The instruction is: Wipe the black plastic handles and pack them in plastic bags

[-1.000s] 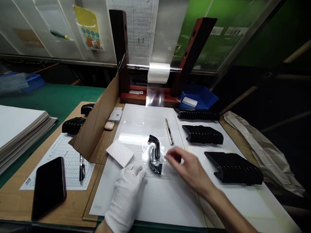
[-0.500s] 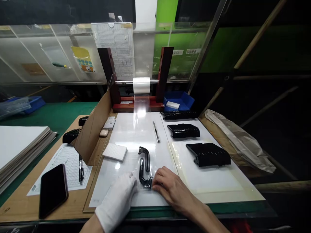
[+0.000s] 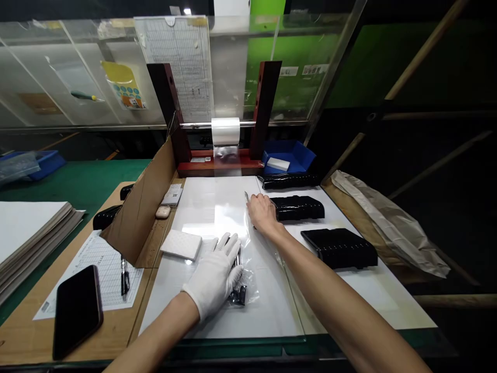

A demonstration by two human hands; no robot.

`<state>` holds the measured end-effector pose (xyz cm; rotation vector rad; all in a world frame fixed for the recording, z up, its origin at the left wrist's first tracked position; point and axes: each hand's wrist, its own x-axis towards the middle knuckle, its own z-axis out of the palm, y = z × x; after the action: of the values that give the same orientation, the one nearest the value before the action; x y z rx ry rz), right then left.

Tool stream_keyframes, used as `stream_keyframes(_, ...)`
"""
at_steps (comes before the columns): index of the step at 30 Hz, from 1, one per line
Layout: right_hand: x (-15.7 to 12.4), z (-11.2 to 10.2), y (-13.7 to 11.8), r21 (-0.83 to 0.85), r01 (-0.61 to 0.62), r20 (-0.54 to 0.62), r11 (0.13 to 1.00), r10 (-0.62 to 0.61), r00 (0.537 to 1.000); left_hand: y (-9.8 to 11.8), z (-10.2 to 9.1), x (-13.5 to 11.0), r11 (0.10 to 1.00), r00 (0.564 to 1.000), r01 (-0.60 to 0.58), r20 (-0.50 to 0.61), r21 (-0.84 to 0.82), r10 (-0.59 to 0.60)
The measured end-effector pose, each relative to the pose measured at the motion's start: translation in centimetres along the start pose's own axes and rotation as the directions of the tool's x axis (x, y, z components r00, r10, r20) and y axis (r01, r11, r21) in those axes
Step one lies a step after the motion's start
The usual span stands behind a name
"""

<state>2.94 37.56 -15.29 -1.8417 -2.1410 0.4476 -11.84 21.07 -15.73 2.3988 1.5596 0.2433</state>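
My left hand (image 3: 216, 275), in a white glove, lies flat with fingers spread on a black curved plastic part (image 3: 238, 294) wrapped in clear film, pressing it to the white work sheet (image 3: 217, 207). My bare right hand (image 3: 262, 212) reaches forward and closes over the metal knife (image 3: 246, 196), whose tip sticks out beyond the fingers. A strip of clear film runs from the wrapped part toward the film roll (image 3: 225, 130) on its red stand.
Three black ribbed parts (image 3: 297, 207) lie to the right. A white foam pad (image 3: 181, 244), a cardboard flap (image 3: 143, 210), a phone (image 3: 76, 310), a pen (image 3: 125, 277) on a form, and a paper stack (image 3: 27, 228) sit left. A blue bin (image 3: 289, 154) stands behind.
My right hand left the wrapped part and moved forward onto the knife. My left hand slid up over the part and flattened on it.
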Motion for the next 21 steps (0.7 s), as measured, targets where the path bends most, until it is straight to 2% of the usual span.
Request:
stream_keyframes(3, 1.0, 1.0, -0.2, -0.035, -0.052, 0.027, 0.998, 0.053, 0.998, 0.3, -0.3, 0.1, 1.0, 1.0, 0.004, 0.023, 0.024, -0.005)
stream_keyframes(7, 1.0, 0.4, 0.3, -0.03, -0.05, 0.036, 0.998, 0.051, 0.998, 0.5, -1.1, 0.1, 0.999, 1.0, 0.012, 0.007, 0.03, -0.012)
stream_keyframes(8, 0.9, 0.0, 0.6, -0.022, -0.034, 0.03, 0.999, 0.035, 0.999, 0.2, -1.5, 0.1, 0.999, 0.999, 0.03, -0.025, 0.024, -0.029)
stream_keyframes(10, 0.4, -1.3, 1.3, -0.002, 0.022, 0.014, 1.0, -0.022, 1.0, -1.1, -2.5, 0.3, 0.996, 0.982, 0.082, -0.169, -0.033, -0.087)
stream_keyframes(12, 0.1, -2.8, 1.7, 0.008, 0.121, -0.003, 0.993, -0.12, 0.993, -3.2, -4.0, 1.1, 0.984, 0.92, 0.125, -0.356, -0.131, -0.164)
stream_keyframes(13, 0.1, -3.6, 1.6, 0.006, 0.187, -0.006, 0.982, -0.187, 0.982, -4.5, -4.8, 1.8, 0.977, 0.89, 0.135, -0.413, -0.165, -0.193)
stream_keyframes(14, 0.3, -4.2, 1.5, 0.001, 0.262, 0.001, 0.965, -0.262, 0.965, -5.8, -5.5, 2.7, 0.973, 0.879, 0.14, -0.429, -0.186, -0.208)
stream_keyframes(17, 1.5, -4.6, 0.2, -0.02, 0.471, 0.071, 0.882, -0.469, 0.881, -9.2, -6.4, 6.0, 0.973, 0.919, 0.112, -0.352, -0.204, -0.179)
stream_keyframes(19, 2.5, -3.5, -1.0, -0.038, 0.551, 0.116, 0.833, -0.544, 0.831, -10.9, -6.0, 8.1, 0.976, 0.949, 0.1, -0.275, -0.195, -0.153)
stream_keyframes(21, 3.5, -1.7, -1.9, -0.064, 0.584, 0.134, 0.81, -0.573, 0.809, -12.1, -5.0, 9.6, 0.98, 0.969, 0.096, -0.207, -0.176, -0.133)
